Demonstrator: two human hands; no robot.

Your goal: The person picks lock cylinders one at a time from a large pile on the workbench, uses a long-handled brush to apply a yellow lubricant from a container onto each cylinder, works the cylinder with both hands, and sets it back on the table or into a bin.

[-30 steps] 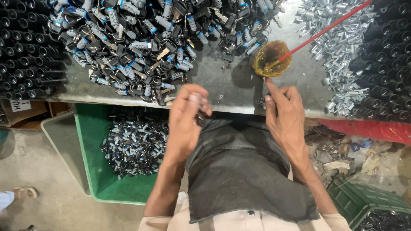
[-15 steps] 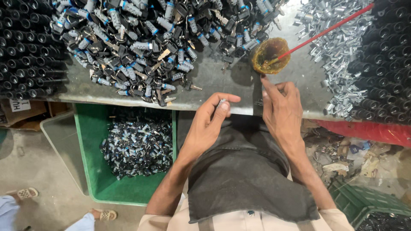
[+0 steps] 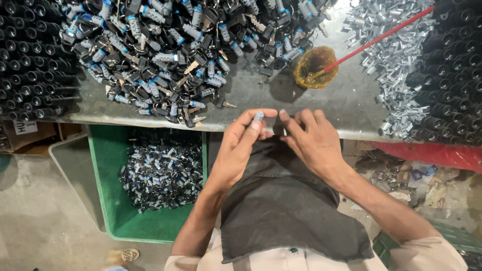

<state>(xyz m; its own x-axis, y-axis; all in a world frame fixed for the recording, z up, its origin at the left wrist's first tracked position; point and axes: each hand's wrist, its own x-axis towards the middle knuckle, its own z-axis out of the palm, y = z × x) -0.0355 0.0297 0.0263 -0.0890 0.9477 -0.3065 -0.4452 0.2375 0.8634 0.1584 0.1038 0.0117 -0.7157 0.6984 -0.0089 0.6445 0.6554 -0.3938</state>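
The left hand [image 3: 241, 145] pinched a small metal cylinder [image 3: 258, 116] between thumb and forefinger, holding it upright at the near edge of the bench [image 3: 281, 100]. The right hand [image 3: 314, 140] sat just beside it, fingers curled and loosely together, fingertips close to the cylinder; whether it held anything I could not tell. The part looked light, stiff and smooth, likely slippery if oily, so a grip across its sides suited it best. Just beyond the hands lay a heap of keys and lock cylinders [image 3: 170, 55]. To the far right stood an amber dish [image 3: 315, 68] with a red stick [image 3: 381, 35]. Below left, a green bin [image 3: 108, 165] held more parts.
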